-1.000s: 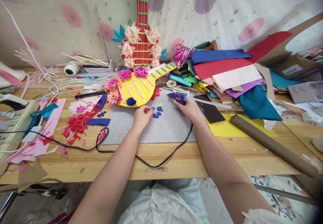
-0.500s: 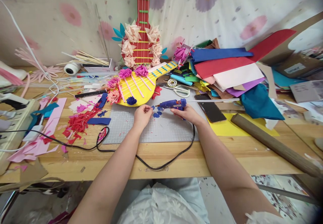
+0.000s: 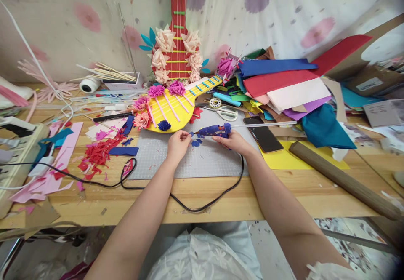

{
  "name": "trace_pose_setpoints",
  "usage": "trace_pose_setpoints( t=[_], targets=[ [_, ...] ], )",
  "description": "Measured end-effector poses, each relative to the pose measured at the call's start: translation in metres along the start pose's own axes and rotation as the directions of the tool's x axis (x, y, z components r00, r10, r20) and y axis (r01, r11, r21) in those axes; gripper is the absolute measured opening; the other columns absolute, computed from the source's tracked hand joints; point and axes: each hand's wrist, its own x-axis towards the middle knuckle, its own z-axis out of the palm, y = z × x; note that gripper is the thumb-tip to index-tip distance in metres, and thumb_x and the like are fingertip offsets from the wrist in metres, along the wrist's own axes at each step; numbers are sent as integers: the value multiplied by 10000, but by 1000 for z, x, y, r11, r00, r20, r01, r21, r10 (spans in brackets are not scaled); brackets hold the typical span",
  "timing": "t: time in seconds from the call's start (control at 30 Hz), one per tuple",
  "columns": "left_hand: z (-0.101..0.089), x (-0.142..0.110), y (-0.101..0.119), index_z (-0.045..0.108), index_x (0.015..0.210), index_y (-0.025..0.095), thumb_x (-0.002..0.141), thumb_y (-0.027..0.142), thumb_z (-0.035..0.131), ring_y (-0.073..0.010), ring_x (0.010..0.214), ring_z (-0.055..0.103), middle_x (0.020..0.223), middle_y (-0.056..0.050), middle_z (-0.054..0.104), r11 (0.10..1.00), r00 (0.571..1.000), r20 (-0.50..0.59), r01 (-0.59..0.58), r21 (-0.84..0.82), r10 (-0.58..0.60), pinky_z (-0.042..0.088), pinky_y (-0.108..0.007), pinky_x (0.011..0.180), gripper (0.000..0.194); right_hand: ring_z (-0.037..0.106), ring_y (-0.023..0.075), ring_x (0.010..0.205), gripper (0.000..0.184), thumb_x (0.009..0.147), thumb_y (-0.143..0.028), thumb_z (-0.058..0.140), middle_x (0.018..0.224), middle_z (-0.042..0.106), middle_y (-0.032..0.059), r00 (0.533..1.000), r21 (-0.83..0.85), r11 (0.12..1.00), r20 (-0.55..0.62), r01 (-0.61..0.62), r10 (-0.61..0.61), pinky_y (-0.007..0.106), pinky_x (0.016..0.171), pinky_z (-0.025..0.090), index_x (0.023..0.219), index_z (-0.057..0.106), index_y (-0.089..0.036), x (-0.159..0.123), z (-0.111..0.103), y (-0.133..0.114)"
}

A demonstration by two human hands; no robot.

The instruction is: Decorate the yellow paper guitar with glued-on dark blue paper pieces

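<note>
My right hand (image 3: 235,142) is closed round a blue hot glue gun (image 3: 216,131), its nozzle pointing left and a long clear glue stick (image 3: 268,124) jutting from its back. My left hand (image 3: 178,144) pinches a small blue paper petal (image 3: 191,134) right at the nozzle. More blue petals (image 3: 195,143) lie beneath the nozzle on the grey cutting mat (image 3: 202,162). Just beyond my hands rests a yellow paper lute (image 3: 172,111) trimmed with pink, coral and blue paper flowers. Behind it stands a red one (image 3: 179,52) with peach flowers.
Red paper scraps (image 3: 101,153) and a power strip (image 3: 25,158) are at the left. A black cord (image 3: 202,209) loops across the front of the table. To the right are scissors (image 3: 227,112), a phone (image 3: 263,134), a cardboard tube (image 3: 341,179) and piled coloured sheets (image 3: 284,78).
The glue gun has shifted very slightly left, bringing its nozzle closer to the petal in my left hand. Otherwise both hands hold nearly the same position.
</note>
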Motion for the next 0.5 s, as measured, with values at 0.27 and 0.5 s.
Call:
trace_pose_setpoints(
  t=[0.27, 0.5],
  targets=[
    [1, -1, 0, 571, 680, 176, 712, 244, 586, -92, 463, 520, 565, 22, 592, 1000, 1000, 4, -14, 5, 13, 398, -218, 512, 78, 370, 76, 440, 390, 677, -567, 633, 506, 445, -47, 1000, 0, 1000, -8, 17, -17, 227, 423, 294, 733, 586, -184, 2, 1, 2],
    [1, -2, -1, 572, 688, 180, 713, 261, 587, -95, 467, 526, 576, 22, 594, 998, 999, 12, -43, 47, 42, 403, -222, 513, 87, 372, 79, 446, 394, 667, -574, 634, 515, 445, -45, 1000, 37, 999, -11, 18, -18, 231, 425, 295, 686, 554, -188, 2, 3, 0]
  ],
)
